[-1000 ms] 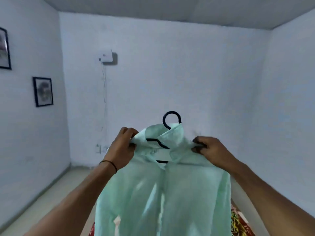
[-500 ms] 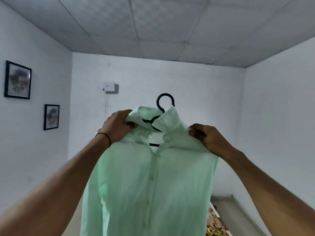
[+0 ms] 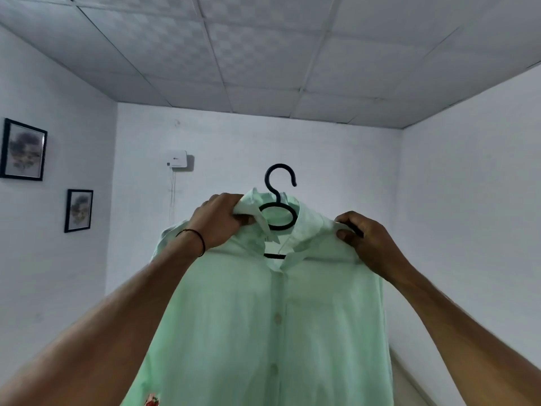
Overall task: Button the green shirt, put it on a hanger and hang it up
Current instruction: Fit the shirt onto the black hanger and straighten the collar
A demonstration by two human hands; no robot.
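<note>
Green shirt (image 3: pixel 263 317) held up in the air between both hands, front facing the camera, hanging down from them past the bottom edge. Black hanger (image 3: pixel 280 183) is inside the shirt - its hook sticks up above the collar, midway between the hands and a bit higher, in open air. The hanger's ring and a short bar show in the open neck.

Left hand (image 3: pixel 218 222): fingers curled round the collar and shoulder fabric on that side, gripping it. Thin black wristband (image 3: pixel 202 243) on that wrist. Right hand (image 3: pixel 366 241): fingertips pinching the other shoulder just beside the collar; cannot tell if it also holds the hanger arm under the cloth.

Placket closed down the middle below the hands, white buttons (image 3: pixel 277 318) visible - top of the neck is open.

Far beyond the left hand: white wall box (image 3: pixel 177 159) with a cable dropping from it, and two framed pictures (image 3: pixel 23 149) on the side wall. Tiled ceiling (image 3: pixel 263 54) above.
</note>
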